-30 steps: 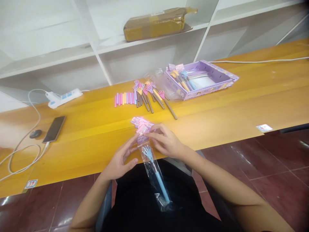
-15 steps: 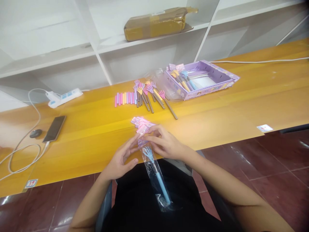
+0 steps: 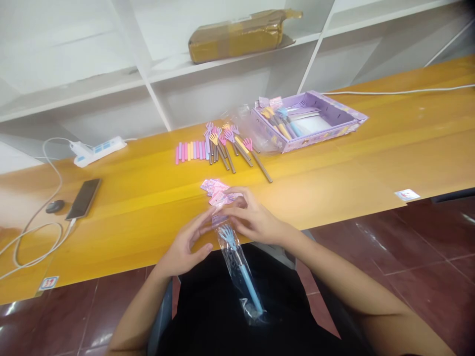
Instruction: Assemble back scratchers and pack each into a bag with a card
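Observation:
A blue hand-shaped back scratcher (image 3: 249, 286) lies inside a clear plastic bag (image 3: 237, 277), which slopes from the table edge down over my lap. At the bag's upper end is a pink and purple card, mostly covered by fingers. My right hand (image 3: 254, 217) pinches that upper end, its fingers bent. My left hand (image 3: 191, 242) rests against the same end from the other side; its fingertips touch it, and the thumb is spread away. Just beyond my fingers, several pink printed cards (image 3: 213, 186) lie in a loose pile on the table.
Farther back are several unbagged back scratchers (image 3: 230, 143) and a row of coloured handle sleeves (image 3: 191, 151). A purple box (image 3: 322, 133) holds more scratchers. Leftward lie a phone (image 3: 84, 198), a black mouse-like object (image 3: 55, 206) and a power strip (image 3: 100, 151). A taped parcel (image 3: 237, 37) sits on the shelf.
My right fingers have shifted slightly and curled a little more at the top of the bag. The bagged back scratcher and my left hand look nearly unchanged.

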{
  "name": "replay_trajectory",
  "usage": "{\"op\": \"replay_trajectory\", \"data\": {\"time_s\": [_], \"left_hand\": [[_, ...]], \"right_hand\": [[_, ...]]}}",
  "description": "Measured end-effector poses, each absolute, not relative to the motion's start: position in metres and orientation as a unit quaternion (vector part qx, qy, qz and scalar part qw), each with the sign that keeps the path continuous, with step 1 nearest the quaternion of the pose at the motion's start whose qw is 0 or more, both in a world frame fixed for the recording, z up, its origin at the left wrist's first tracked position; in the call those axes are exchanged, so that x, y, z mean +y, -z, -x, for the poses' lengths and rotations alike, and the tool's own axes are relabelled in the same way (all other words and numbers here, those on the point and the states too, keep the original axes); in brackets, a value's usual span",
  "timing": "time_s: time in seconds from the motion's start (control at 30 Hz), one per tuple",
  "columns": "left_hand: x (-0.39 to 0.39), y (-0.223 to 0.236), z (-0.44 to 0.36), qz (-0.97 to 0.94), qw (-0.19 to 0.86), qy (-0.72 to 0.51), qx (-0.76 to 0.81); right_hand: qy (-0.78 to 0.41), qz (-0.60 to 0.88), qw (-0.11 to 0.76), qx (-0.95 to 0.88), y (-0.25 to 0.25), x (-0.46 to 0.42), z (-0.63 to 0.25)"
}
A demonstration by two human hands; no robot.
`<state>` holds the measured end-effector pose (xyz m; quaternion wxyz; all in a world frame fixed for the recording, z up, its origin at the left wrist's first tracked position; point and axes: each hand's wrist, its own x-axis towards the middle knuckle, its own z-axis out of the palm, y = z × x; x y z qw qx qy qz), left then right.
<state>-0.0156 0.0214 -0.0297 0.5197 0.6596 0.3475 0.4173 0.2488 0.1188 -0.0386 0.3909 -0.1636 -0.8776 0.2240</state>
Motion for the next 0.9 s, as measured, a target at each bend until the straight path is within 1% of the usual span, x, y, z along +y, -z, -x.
{"op": "replay_trajectory", "data": {"time_s": [0.23, 0.33, 0.47, 0.7, 0.9], "left_hand": [[0.024, 0.023, 0.014, -0.674, 0.509, -0.410, 0.345], [0.024, 0.023, 0.013, -0.673, 0.510, -0.412, 0.343], [0.020, 0.027, 0.014, -0.622, 0.544, -0.427, 0.367], [0.018, 0.035, 0.018, -0.605, 0.546, -0.427, 0.391], [0.022, 0.030, 0.016, -0.630, 0.536, -0.412, 0.381]], "right_hand": [[-0.255, 0.131, 0.387, -0.876, 0.031, 0.119, -0.250], [-0.235, 0.136, 0.408, -0.872, 0.032, 0.119, -0.251], [-0.195, 0.124, 0.434, -0.871, 0.038, 0.119, -0.252], [-0.176, 0.092, 0.429, -0.881, 0.042, 0.120, -0.252], [-0.169, 0.069, 0.418, -0.890, 0.042, 0.121, -0.251]]}}
